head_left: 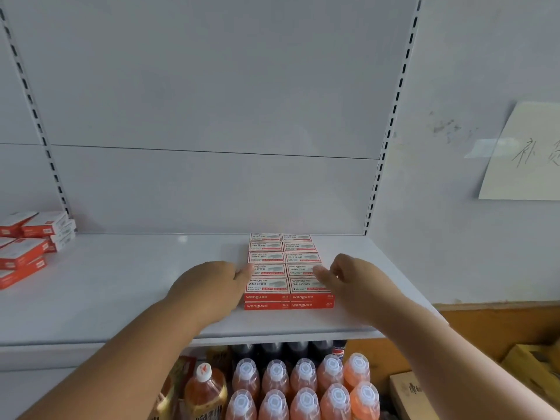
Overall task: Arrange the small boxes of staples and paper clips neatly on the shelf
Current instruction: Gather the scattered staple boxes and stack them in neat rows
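Here left hand [212, 286], right hand [360, 283] flank staple boxes [288, 268], fingers touching.

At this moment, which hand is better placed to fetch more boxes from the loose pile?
The left hand: the loose pile lies at the shelf's far left, on its side. The right hand is beyond the stacked block and would have to cross over it.

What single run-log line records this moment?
left hand: touches staple box block | right hand: touches block | loose boxes: shelf left
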`<state>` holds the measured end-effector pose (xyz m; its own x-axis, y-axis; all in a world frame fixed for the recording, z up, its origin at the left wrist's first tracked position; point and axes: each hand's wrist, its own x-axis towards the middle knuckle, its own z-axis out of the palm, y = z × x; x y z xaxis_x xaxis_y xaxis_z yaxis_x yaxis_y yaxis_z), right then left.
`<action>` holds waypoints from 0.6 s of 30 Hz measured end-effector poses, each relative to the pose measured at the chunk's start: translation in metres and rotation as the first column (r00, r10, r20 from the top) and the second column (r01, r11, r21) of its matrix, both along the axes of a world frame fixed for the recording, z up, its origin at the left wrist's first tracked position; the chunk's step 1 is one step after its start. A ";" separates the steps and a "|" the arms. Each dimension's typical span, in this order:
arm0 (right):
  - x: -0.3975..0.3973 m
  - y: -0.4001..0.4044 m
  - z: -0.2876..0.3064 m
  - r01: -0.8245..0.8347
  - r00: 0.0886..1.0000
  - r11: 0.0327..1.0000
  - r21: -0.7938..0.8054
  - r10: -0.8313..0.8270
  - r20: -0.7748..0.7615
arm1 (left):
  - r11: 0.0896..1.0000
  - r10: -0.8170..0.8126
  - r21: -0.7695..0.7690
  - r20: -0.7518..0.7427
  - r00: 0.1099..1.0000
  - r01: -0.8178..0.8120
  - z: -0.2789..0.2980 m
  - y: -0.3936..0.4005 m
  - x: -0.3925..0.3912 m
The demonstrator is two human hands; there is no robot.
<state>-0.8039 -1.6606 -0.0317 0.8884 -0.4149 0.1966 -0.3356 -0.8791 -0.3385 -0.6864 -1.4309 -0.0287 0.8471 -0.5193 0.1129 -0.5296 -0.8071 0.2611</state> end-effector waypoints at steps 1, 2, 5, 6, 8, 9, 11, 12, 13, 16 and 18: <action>-0.008 0.000 -0.002 -0.018 0.999 0.998 -0.053 0.019 0.026 | 1.000 -0.007 0.008 0.027 1.000 0.007 -0.001 0.005 -0.006; -0.014 -0.001 -0.002 -0.045 0.998 0.995 -0.092 0.047 0.028 | 1.000 -0.015 0.014 0.058 0.998 0.014 -0.002 0.009 -0.012; -0.019 -0.005 -0.001 -0.168 0.986 0.974 -0.154 0.168 -0.016 | 0.999 -0.049 0.025 0.155 0.987 0.045 -0.002 0.013 -0.023; -0.020 -0.005 0.000 -0.201 0.979 0.965 -0.166 0.201 -0.017 | 0.998 -0.065 0.017 0.171 0.983 0.064 -0.002 0.013 -0.026; -0.020 -0.005 -0.001 -0.228 0.973 0.960 -0.163 0.232 0.007 | 0.993 -0.115 -0.016 0.184 0.976 0.120 -0.005 0.013 -0.030; -0.020 -0.005 -0.001 -0.227 0.972 0.960 -0.162 0.234 0.022 | 0.989 -0.133 -0.030 0.190 0.973 0.141 -0.006 0.012 -0.030; -0.021 -0.004 -0.002 -0.216 0.974 0.960 -0.178 0.224 0.026 | 0.986 -0.152 -0.039 0.194 0.969 0.163 -0.006 0.012 -0.032; -0.020 -0.004 -0.003 -0.206 0.977 0.961 -0.188 0.214 0.025 | 0.985 -0.161 -0.035 0.188 0.969 0.171 -0.005 0.012 -0.032; -0.020 -0.004 -0.005 -0.189 0.980 0.963 -0.192 0.198 0.028 | 0.984 -0.166 -0.038 0.176 0.970 0.176 -0.005 0.012 -0.032; -0.020 -0.004 -0.007 -0.144 0.981 0.978 -0.152 0.161 0.104 | 0.986 -0.137 -0.067 0.160 0.978 0.150 -0.002 0.013 -0.032; -0.019 -0.005 -0.006 -0.191 0.969 0.968 -0.161 0.212 0.127 | 0.986 -0.104 -0.105 0.194 0.976 0.126 -0.004 0.013 -0.027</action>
<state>-0.8227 -1.6654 -0.0376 0.9093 -0.1871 0.3718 -0.1040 -0.9670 -0.2325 -0.7138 -1.4183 -0.0331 0.7405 -0.5862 0.3287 -0.6655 -0.7079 0.2366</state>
